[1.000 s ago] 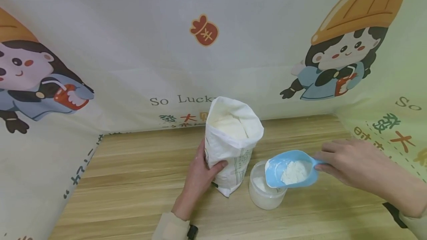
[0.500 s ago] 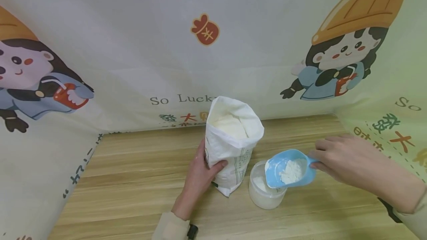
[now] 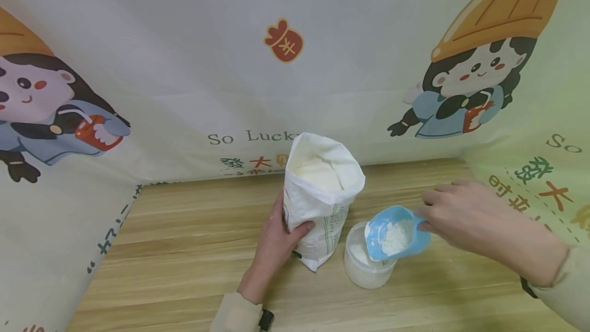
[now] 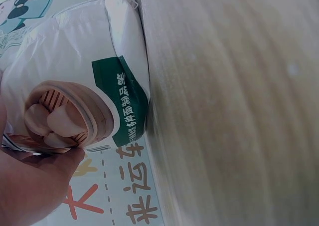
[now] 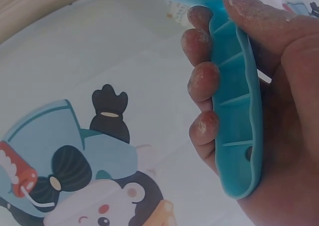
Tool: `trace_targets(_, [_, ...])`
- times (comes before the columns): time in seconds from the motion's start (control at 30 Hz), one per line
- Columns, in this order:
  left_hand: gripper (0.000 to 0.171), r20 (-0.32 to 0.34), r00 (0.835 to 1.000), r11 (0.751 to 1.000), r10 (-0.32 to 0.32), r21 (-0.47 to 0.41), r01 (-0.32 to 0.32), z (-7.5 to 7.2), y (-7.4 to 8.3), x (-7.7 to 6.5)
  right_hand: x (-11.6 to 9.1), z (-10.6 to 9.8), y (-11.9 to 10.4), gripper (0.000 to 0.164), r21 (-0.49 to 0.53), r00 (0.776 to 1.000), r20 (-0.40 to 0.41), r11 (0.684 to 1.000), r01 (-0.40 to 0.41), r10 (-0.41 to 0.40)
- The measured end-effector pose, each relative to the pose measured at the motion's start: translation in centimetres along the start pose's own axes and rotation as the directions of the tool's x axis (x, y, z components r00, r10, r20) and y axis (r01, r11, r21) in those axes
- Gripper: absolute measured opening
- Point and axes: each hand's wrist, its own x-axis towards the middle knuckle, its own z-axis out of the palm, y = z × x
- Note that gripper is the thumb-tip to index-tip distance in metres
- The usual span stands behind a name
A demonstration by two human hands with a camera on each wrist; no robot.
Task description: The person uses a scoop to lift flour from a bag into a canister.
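Note:
A white bag of flour [image 3: 318, 219] stands upright on the table, its top open and pale flour showing inside. My left hand [image 3: 278, 242] grips the bag's left side, thumb across the front; the left wrist view shows the bag's printed steamer of buns [image 4: 70, 116]. In my right hand [image 3: 475, 216] is a blue scoop [image 3: 421, 242], my fingers curled round its ribbed handle [image 5: 237, 101]. White flour [image 3: 397, 237] lies in the scoop, which is held tilted over a clear round tub [image 3: 369, 275]. Some white powder is visible inside the tub. Flour dusts my right fingertips.
The wood-grain table [image 3: 184, 250] ends at a printed cloth backdrop [image 3: 207, 65] behind. More of that cloth rises along the left and right sides. The tub stands just right of the bag.
My right hand and the scoop have shifted a little left over the tub, and the scoop has tilted more. The flour in it has slid toward its lip. Left hand and bag stay put.

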Motion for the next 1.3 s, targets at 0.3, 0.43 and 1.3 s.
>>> trace_targets(0.3, [0.098, 0.000, 1.000, 1.000, 0.008, -0.009, -0.008, 0.0, 0.0, 0.0, 0.9, -0.5, -0.4, 0.028, -0.044, 0.999, 0.026, 0.999, 0.020, -0.019])
trace_targets(0.43, [0.098, 0.001, 1.000, 1.000, 0.013, -0.009, -0.013, 0.0, 0.0, 0.0, 1.4, -0.7, -0.6, 0.027, -0.051, 0.998, 0.060, 0.998, 0.024, -0.021])
trace_targets(1.3, [0.098, 0.003, 1.000, 1.000, 0.005, -0.015, -0.005, 0.0, 0.0, 0.0, 3.3, -1.9, -2.0, 0.029, -0.126, 0.995, 0.073, 0.989, 0.075, -0.067])
